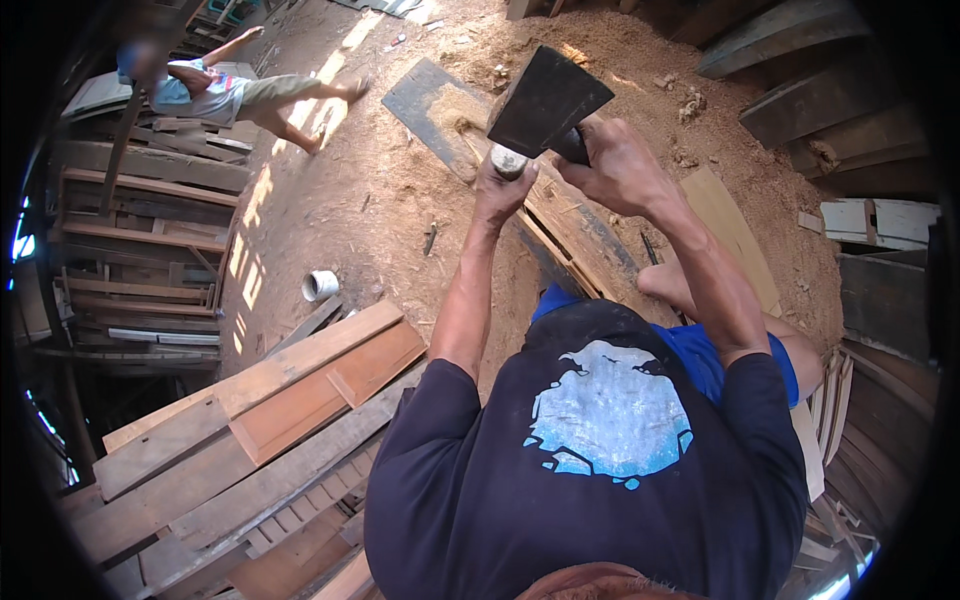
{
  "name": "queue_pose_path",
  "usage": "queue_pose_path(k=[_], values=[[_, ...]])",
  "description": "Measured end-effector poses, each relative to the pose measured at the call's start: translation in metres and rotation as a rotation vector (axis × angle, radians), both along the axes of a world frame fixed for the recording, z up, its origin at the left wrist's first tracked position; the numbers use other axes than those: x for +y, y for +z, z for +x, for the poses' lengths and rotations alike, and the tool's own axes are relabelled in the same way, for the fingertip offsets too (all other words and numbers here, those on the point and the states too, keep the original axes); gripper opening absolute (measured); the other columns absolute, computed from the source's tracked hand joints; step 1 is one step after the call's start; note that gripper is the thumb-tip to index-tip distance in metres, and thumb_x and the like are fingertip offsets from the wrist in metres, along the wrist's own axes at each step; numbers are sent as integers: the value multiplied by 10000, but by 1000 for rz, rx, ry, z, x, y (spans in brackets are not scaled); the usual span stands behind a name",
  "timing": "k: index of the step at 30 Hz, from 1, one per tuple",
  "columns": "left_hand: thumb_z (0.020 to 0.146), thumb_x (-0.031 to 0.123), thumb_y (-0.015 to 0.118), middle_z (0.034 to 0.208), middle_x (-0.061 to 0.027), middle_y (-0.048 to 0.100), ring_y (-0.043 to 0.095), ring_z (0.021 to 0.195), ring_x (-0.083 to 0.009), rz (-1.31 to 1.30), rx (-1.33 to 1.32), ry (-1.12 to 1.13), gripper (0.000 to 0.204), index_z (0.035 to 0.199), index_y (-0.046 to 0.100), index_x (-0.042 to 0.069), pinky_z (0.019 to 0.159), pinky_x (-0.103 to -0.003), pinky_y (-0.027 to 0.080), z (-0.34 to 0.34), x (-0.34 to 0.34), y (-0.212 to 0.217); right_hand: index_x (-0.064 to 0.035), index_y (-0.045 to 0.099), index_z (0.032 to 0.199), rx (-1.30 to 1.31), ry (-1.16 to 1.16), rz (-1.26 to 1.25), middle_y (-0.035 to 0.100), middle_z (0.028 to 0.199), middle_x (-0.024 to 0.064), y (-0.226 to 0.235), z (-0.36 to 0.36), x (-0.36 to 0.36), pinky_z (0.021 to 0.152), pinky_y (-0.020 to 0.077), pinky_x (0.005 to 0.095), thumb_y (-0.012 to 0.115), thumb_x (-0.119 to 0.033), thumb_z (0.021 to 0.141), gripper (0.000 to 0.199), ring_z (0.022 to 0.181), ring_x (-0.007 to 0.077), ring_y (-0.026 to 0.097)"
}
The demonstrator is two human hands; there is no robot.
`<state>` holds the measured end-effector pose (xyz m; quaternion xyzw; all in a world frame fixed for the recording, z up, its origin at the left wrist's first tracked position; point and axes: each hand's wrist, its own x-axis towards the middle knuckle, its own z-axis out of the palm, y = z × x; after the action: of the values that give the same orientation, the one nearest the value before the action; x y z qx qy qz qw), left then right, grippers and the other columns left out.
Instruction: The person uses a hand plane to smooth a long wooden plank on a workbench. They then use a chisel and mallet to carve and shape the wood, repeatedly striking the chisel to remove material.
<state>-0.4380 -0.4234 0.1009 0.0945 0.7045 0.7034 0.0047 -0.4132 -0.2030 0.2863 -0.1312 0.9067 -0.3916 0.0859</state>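
Observation:
My left hand (500, 190) is closed round an upright tool with a round, worn, pale end (508, 161). It looks like a chisel; its lower part is hidden. In my right hand (625, 165) is the handle of a mallet with a dark, blocky head (545, 100). The head is just above and beside the tool's pale end; I cannot tell whether they touch. Under both hands runs a long wooden workpiece (575, 235) with a narrow slot along it. Its near end reaches my legs, and a dark board (415, 90) with shavings lies at its far end.
Sawdust and shavings (690, 100) cover the ground. A white cup-like container (320, 286) lies to the left, near stacked planks (300, 385). A pale thin board (725, 225) is at the right. Another person (225, 98) is at the upper left, beside timber racks.

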Motion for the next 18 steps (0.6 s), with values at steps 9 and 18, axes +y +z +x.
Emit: queue_pose_path(k=[9, 18], values=[[874, 34, 727, 746, 58, 637, 572, 655, -33, -22, -9, 155, 97, 963, 691, 28, 585, -216, 451, -21, 4, 9, 25, 670, 1040, 13, -66, -342, 648, 755, 73, 18, 20, 14, 641, 486, 345, 727, -90, 849, 230, 681, 125, 566], [844, 33, 749, 792, 30, 638, 601, 723, -59, -135, 58, 149, 158, 952, 636, 8, 666, -240, 508, -8, 4, -8, 23, 670, 941, 390, -124, -544, 652, 705, 125, 38, 13, 10, 602, 508, 379, 742, -142, 837, 208, 619, 237, 633]])
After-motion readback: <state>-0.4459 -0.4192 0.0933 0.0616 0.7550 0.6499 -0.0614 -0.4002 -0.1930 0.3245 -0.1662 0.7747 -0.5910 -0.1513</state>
